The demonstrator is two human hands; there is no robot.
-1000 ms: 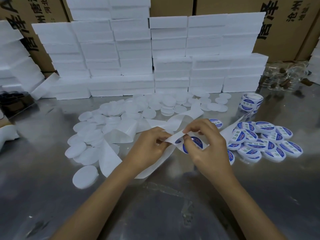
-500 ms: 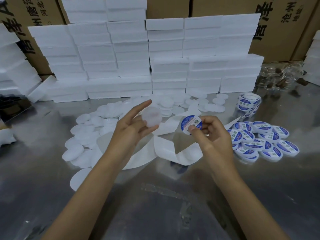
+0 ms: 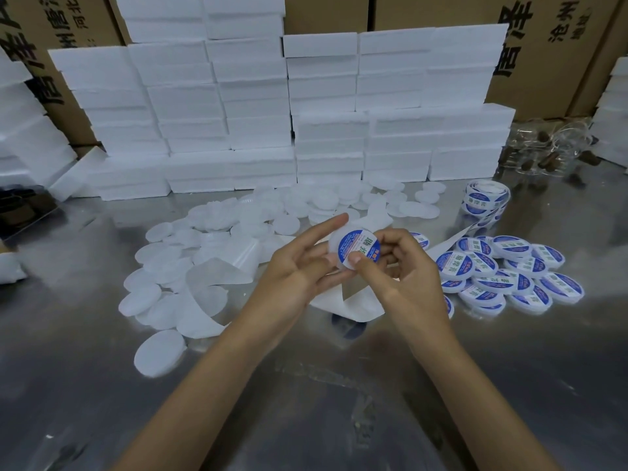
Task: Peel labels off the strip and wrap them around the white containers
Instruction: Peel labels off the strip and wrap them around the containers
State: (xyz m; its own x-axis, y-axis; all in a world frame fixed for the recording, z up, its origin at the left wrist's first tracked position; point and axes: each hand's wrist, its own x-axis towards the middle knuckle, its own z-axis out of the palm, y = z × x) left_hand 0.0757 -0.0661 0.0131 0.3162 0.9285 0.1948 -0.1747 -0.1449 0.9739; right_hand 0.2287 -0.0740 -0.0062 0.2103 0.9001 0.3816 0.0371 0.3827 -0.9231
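Your left hand [image 3: 299,266] cradles a round white container [image 3: 343,246] above the middle of the desk [image 3: 339,419], its forefinger stretched out straight along the far edge of the container and the other fingers lying loosely open beneath it. Your right hand [image 3: 404,270] has its fingers curled in against the right side of the same container, with the thumb pressing down on the near edge of the blue-and-white label [image 3: 358,249] that sits on the container's face. Under both hands the empty white strip [image 3: 217,294] trails across the desk, curling to the left and running off to the right towards the label roll [image 3: 484,200], which stands far right, near the foam blocks. Just to the right of your right hand lies a cluster of labelled containers [image 3: 513,266], blue faces up and overlapping one another. To the left and further away, plain white containers [image 3: 159,351] are scattered over the shiny metal surface, the nearest one lying alone near your left forearm. Along the far side of the desk stand stacks of white foam blocks [image 3: 258,107], and behind them brown cardboard boxes [image 3: 550,45] printed with black characters. Clear plastic packaging [image 3: 550,144] with brown pieces inside sits at the far right.
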